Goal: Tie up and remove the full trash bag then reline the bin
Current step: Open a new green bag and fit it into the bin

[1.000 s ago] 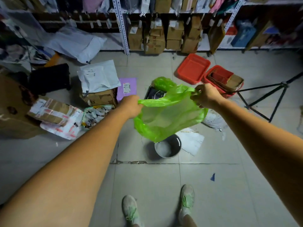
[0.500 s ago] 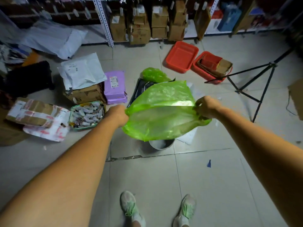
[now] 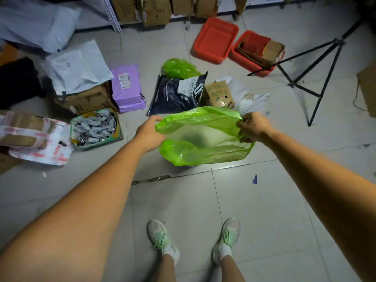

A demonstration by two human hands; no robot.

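I hold an empty green trash bag (image 3: 203, 139) spread wide at its mouth. My left hand (image 3: 149, 133) grips the left edge of the opening and my right hand (image 3: 252, 127) grips the right edge. The bag hangs low over the small grey bin, which it covers almost entirely; a dark round shape shows through the thin plastic. A second green bag (image 3: 180, 68), bunched and filled, lies on the floor farther back behind a dark blue parcel (image 3: 177, 92).
Cardboard boxes (image 3: 87, 98), a purple parcel (image 3: 127, 88), a tray of small packets (image 3: 94, 128) and white mailers lie at the left. Two red bins (image 3: 215, 39) and a black tripod (image 3: 317, 78) stand at the right. My feet (image 3: 162, 239) are on grey tiles.
Both hands have lowered the green bag from chest height down onto the bin, opening its mouth wider. The bin, visible below the bag earlier, is now covered.
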